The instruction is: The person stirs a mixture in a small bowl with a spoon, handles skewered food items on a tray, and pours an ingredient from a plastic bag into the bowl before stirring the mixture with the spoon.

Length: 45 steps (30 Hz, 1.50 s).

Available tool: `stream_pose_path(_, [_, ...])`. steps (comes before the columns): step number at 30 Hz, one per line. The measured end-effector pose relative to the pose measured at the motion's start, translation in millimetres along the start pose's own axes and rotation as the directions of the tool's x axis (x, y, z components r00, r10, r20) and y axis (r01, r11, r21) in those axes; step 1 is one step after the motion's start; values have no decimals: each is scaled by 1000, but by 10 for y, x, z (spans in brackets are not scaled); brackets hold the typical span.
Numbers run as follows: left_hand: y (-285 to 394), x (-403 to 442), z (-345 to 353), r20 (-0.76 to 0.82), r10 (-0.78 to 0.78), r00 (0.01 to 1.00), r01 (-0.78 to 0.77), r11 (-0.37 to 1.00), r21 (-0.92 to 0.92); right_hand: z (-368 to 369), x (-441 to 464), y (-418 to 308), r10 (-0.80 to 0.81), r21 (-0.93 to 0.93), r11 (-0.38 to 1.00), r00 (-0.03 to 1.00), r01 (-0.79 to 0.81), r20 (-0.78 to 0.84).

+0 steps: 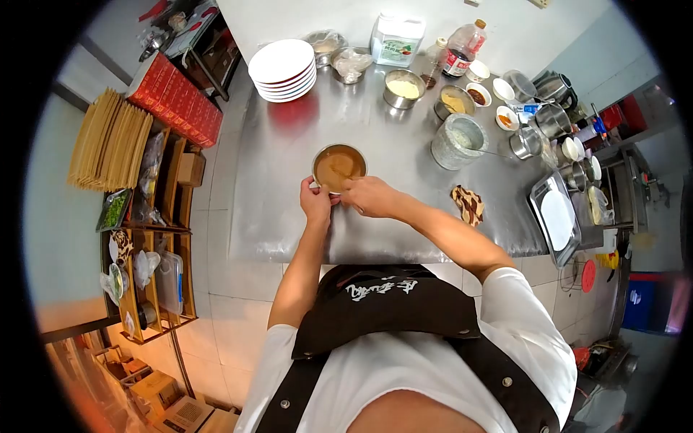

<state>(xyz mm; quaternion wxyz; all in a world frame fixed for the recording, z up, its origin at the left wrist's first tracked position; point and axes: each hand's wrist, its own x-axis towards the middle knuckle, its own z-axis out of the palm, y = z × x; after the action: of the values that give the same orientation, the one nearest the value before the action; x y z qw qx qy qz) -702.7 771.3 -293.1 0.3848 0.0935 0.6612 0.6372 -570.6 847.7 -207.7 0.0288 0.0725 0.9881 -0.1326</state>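
A round metal bowl (315,170) of smooth brown sauce (333,163) stands near the front of the steel table. My left hand (316,202) grips its near-left rim, fingers closed on the edge. At the near-right rim, my right hand (367,197) is closed, its fingers bent toward the sauce. Whatever it holds is mostly hidden by the fingers and the sauce, so its kind cannot be made out. Swirl marks show in the sauce beside those fingers. To the right lies a crumpled brown-and-cream patterned cloth (468,205).
Stacked white plates (282,66) stand at the back left of the steel table (267,187). A stone mortar (455,150), metal bowls with ingredients (403,99), bottles (464,47) and small dishes line the back and right. A scale (556,216) sits at the right edge.
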Motion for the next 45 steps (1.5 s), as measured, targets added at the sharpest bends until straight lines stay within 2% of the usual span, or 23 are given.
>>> stream_pose_path(4, [37,-22,14,18,-20,1000,20,1000,-2,77,74,162,39,-70,997,998,-42,-50])
stream_pose_path(7, [7,4,1,5,-8,1000,8,1000,5,-4,-68,158,56,-12,998,997,-56,46])
stream_pose_path(10, [-19,-13,18,5,5,1000,-5,1000,-4,-76,-149,44,25,133,991,1000,-24,-9])
stream_pose_path(13, [-11,7,-4,30,-1,1000,2,1000,-25,-5,-25,67,9,37,999,1000,-8,-11])
stream_pose_path(16, [-7,-6,-9,16,-22,1000,22,1000,-20,105,35,240,-15,-1,1000,988,15,-152])
stream_pose_path(19, [34,-11,-7,7,-19,1000,19,1000,3,-21,-95,174,54,49,998,994,-50,-94])
stream_pose_path(22, [22,-16,4,5,-20,1000,20,1000,2,-23,-165,109,-33,37,999,995,37,-90])
stream_pose_path(25, [10,-12,0,11,-14,1000,13,1000,16,-32,-55,40,-20,78,997,995,28,-102])
stream_pose_path(28, [16,-3,-8,7,-11,1000,11,999,32,51,47,148,13,-83,996,999,-17,-44])
stream_pose_path(34, [61,-41,13,1,-14,1000,14,1000,15,30,-196,68,-56,0,998,996,56,-66])
stream_pose_path(37, [35,-44,-9,14,-13,1000,13,1000,-17,48,-124,-63,-70,-22,997,991,68,-110])
stream_pose_path(41, [65,-33,4,13,-14,1000,14,1000,20,-15,-33,82,-62,-77,995,995,56,-79])
stream_pose_path(45, [19,-12,-8,4,7,1000,-7,1000,23,3,-188,51,-46,-47,998,999,45,-24])
